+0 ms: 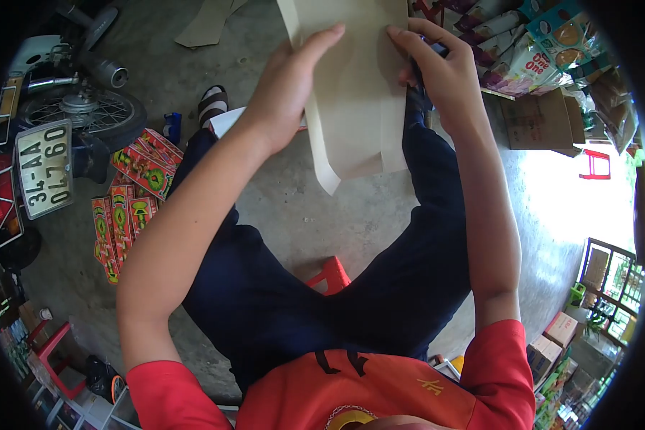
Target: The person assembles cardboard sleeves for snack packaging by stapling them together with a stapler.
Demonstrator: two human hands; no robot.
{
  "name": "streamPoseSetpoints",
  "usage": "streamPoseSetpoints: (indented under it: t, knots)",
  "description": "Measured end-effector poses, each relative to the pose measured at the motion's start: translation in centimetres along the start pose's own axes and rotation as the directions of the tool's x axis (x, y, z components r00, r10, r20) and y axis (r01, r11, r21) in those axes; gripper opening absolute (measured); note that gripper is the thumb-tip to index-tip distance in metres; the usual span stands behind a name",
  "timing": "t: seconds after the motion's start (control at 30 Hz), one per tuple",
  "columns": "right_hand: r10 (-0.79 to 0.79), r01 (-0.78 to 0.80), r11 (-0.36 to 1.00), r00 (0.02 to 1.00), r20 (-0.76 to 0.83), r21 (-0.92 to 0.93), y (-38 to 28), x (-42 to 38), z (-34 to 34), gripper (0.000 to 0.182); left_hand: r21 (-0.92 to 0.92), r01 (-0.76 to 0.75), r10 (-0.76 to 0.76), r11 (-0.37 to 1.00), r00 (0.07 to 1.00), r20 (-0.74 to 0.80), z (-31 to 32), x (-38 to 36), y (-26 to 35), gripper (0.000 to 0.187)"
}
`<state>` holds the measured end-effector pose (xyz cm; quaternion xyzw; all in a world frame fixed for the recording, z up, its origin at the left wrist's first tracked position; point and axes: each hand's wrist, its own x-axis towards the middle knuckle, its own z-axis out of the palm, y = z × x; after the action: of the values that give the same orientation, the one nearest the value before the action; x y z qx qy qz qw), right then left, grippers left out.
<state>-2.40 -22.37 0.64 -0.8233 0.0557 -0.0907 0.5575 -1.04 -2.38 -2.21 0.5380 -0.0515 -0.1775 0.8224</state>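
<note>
A long sheet of tan cardboard (358, 93) with folded edges is held up between my two hands, over the gap between my knees. My left hand (294, 86) grips its left edge, thumb on the face and the other fingers hidden behind it. At the right edge, my right hand (441, 72) is closed with its thumb against the cardboard. A dark, thin object (439, 49) shows among the fingers of that hand; its full shape is hidden. Behind the cardboard, part of a white box (227, 122) shows near my left foot.
Red printed packs (132, 197) lie on the floor at the left, beside a motorbike wheel (82, 107). A red stool (328, 276) is under me. Snack bags (534, 64) and an open carton (541, 122) stand at the upper right. Flat cardboard (204, 25) lies at the top.
</note>
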Motion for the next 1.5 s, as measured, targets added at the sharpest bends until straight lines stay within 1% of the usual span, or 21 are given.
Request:
streamPoseSetpoints:
  t: [0.07,0.17,0.3,0.37,0.57,0.6,0.63,0.7,0.77,0.8,0.9,1.0,1.03,1.07,1.1,1.13,1.17,1.27,1.37,1.4,1.5]
  knots:
    - [-0.084,0.083,0.994,0.996,-0.011,-0.074,0.4,-0.2,0.4,0.037,0.018,0.021,-0.020,1.000,0.999,-0.030,0.6,-0.5,0.2,0.050]
    - [-0.159,0.156,0.975,0.987,-0.008,-0.157,-1.4,-1.2,1.5,0.041,0.094,-0.081,0.085,0.992,0.995,-0.043,0.8,-0.3,-0.3,0.050]
    - [-0.097,0.100,0.993,0.994,0.039,-0.062,-2.1,-1.8,1.5,0.046,0.186,-0.164,0.177,0.969,0.983,-0.051,1.0,-0.1,-0.7,0.050]
    - [-0.051,0.052,0.999,0.996,0.077,-0.003,-2.0,-1.9,1.2,0.048,0.210,-0.163,0.177,0.964,0.983,-0.049,1.0,-0.1,-0.5,0.050]
    - [-0.052,0.056,0.998,0.994,0.094,-0.042,-3.3,-2.8,1.3,0.052,0.246,-0.183,0.200,0.952,0.979,-0.047,1.2,-0.3,-0.3,0.051]
    - [0.017,-0.012,0.999,0.991,0.132,-0.037,-3.8,-2.6,1.1,0.057,0.248,-0.183,0.200,0.951,0.979,-0.045,1.3,-0.3,-0.3,0.052]
    - [0.086,-0.081,0.996,0.982,0.171,-0.035,-4.5,-2.4,0.9,0.063,0.244,-0.180,0.196,0.953,0.979,-0.046,1.4,-0.4,-0.3,0.052]
    - [0.073,-0.068,0.997,0.984,0.164,-0.036,-4.4,-2.5,1.1,0.063,0.236,-0.175,0.192,0.956,0.980,-0.049,1.5,-0.4,-0.3,0.052]
    - [-0.090,0.094,0.995,0.993,0.074,-0.045,-3.2,-3.3,2.1,0.051,0.216,-0.168,0.187,0.962,0.980,-0.073,1.7,-0.5,-0.4,0.051]
    - [-0.077,0.081,0.996,0.987,0.139,-0.022,-4.0,-3.5,1.7,0.053,0.205,-0.163,0.183,0.965,0.979,-0.084,1.8,-0.6,-0.5,0.051]
    - [-0.026,0.030,0.999,0.961,0.274,-0.012,-5.5,-3.3,0.6,0.056,0.047,-0.091,0.097,0.995,0.986,-0.133,1.4,-0.2,-0.3,0.049]
    - [-0.005,0.026,0.997,0.969,0.249,-0.079,-2.4,-1.5,0.7,0.051,-0.097,-0.053,0.032,0.994,0.978,-0.204,-0.1,0.7,0.3,0.047]
    - [-0.051,0.069,0.994,0.977,0.207,-0.082,-1.6,-1.3,0.6,0.050,-0.146,-0.050,0.017,0.988,0.976,-0.219,-0.3,0.9,0.6,0.045]
    - [-0.097,0.112,0.990,0.982,0.165,-0.086,-1.1,-1.1,0.2,0.048,-0.160,-0.037,0.012,0.986,0.988,-0.156,-0.3,0.8,0.9,0.049]
    - [-0.055,0.090,0.981,0.979,0.198,-0.170,-0.8,-0.8,-0.2,0.042,-0.174,-0.023,0.007,0.985,0.996,-0.093,0.0,0.4,1.6,0.054]
    - [-0.018,0.051,0.987,0.978,0.207,-0.152,-0.5,-0.6,-0.5,0.040,-0.186,-0.008,0.002,0.982,1.000,-0.030,0.0,0.1,2.0,0.059]
    - [0.019,0.011,0.991,0.976,0.216,-0.136,-0.2,-0.3,-0.6,0.039,-0.291,0.018,0.002,0.957,0.998,0.070,-1.4,1.1,1.2,0.065]
    - [0.077,-0.062,0.994,0.983,0.168,-0.090,-0.5,-0.2,-1.0,0.035,-0.198,0.090,-0.095,0.976,0.995,-0.016,-0.5,0.2,2.1,0.054]
    - [0.056,-0.055,0.998,0.992,0.116,-0.011,-0.1,0.3,-1.2,0.035,-0.056,0.162,-0.161,0.985,0.987,0.017,-0.9,0.3,0.3,0.045]
    - [0.042,-0.044,0.999,0.994,0.101,0.019,0.0,0.4,-1.2,0.036,-0.038,0.146,-0.146,0.989,0.989,-0.022,-0.6,0.3,0.3,0.045]
    - [0.039,-0.037,0.999,0.994,0.098,-0.020,-0.2,0.1,-0.8,0.045,-0.006,0.097,-0.097,0.995,0.988,-0.122,0.0,0.0,0.4,0.045]
